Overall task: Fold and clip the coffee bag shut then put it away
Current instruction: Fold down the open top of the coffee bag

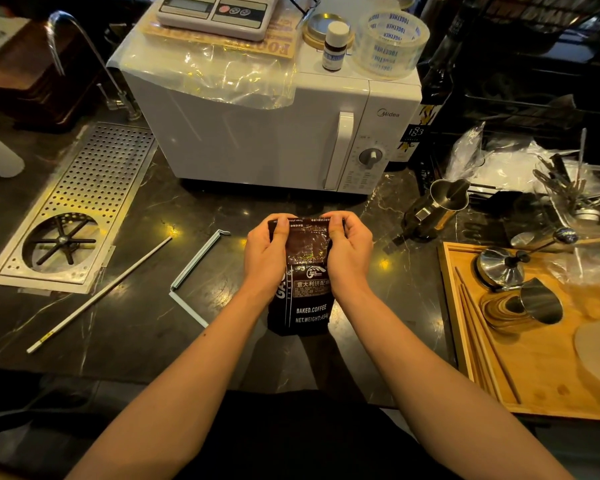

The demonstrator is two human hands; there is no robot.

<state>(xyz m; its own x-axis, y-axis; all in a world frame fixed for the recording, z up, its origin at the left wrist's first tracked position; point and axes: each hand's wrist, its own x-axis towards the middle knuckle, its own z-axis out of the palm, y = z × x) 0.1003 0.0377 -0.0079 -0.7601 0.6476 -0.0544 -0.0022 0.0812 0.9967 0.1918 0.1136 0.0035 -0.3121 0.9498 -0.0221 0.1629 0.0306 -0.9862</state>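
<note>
From the head camera, the dark coffee bag (pixel 305 289) is standing upright on the dark marbled counter (pixel 146 320), just in front of the white microwave (pixel 267 133). The left hand (pixel 267 251) is gripping the bag's upper left corner, fingers curled over the top edge and thumb pressing the front. The right hand (pixel 349 251) is clamping the upper right corner the same way, so the top of the bag is bending toward the person between the two hands. The pale clip (pixel 196 268) is lying open on the counter just left of the bag, apart from it, with a thin white rod (pixel 101 292) lying farther left. A wooden tray (pixel 465 341) holding metal coffee tools is sitting to the right, well apart from the bag.
</note>
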